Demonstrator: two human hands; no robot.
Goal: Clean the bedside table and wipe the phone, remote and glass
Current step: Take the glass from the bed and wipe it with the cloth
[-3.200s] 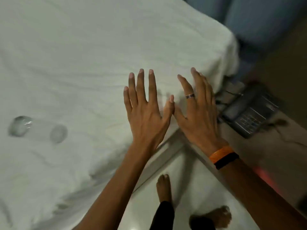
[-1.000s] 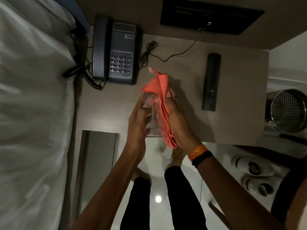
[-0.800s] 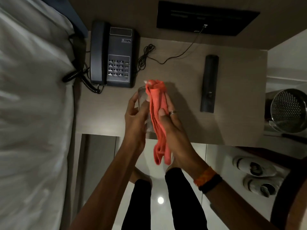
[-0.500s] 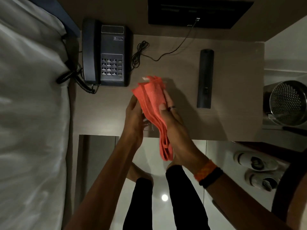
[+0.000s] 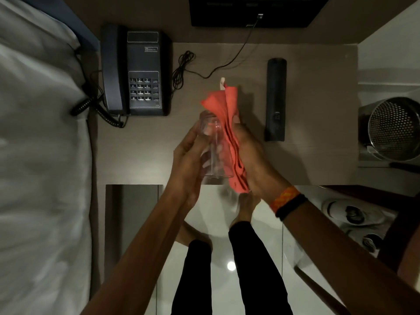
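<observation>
A clear drinking glass point(image 5: 212, 144) is held above the front of the brown bedside table point(image 5: 318, 137). My left hand point(image 5: 187, 162) grips its left side. My right hand point(image 5: 252, 153) presses a folded orange-red cloth point(image 5: 227, 123) against the right side of the glass. The black desk phone point(image 5: 136, 71) sits at the table's back left, its coiled cord trailing toward the bed. A black remote point(image 5: 275, 98) lies lengthwise to the right of my hands.
A white bed point(image 5: 38, 155) runs along the left. A thin black cable point(image 5: 229, 62) crosses the back of the table. A perforated metal bin point(image 5: 394, 128) stands at the right, white shoes point(image 5: 350, 217) on the floor below it.
3.2 s ago both hands were flat over the bed with the glass lying on it. In the last second the cloth has slid up and down the glass; it now uncovers the glass's left part.
</observation>
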